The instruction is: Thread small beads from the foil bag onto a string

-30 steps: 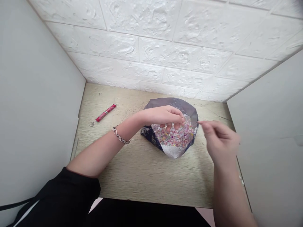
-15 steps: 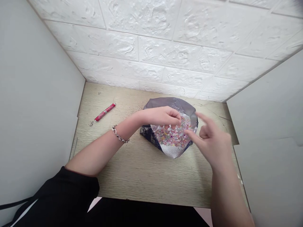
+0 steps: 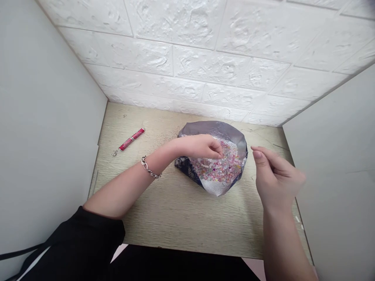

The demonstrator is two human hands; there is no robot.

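Observation:
A pouch [image 3: 213, 125] with a silvery lining and a dark patterned outside lies spread wide on the table. Small pink, white and multicoloured beads [image 3: 218, 173] fill it. Above the beads is my left hand [image 3: 202, 146], its thumb and fingertips pinched together; what they hold is too small to make out. A chain bracelet [image 3: 149, 168] circles that wrist. Just right of the pouch, my right hand [image 3: 274, 171] is raised with thumb and forefinger pressed together. Any thin thing between those fingertips is too fine to name.
On the left of the table [image 3: 170, 218] lies a slim red tube-shaped packet [image 3: 131, 139], with small metal bits [image 3: 114, 153] by its lower end. A thin dark rod [image 3: 281, 147] lies at the right. White brick-patterned wall and grey side panels [image 3: 336, 164] enclose the tabletop.
My right hand has moved right, away from the pouch, and its spread thumb and forefinger have closed into a pinch. My left hand stays pinched over the beads, almost unmoved.

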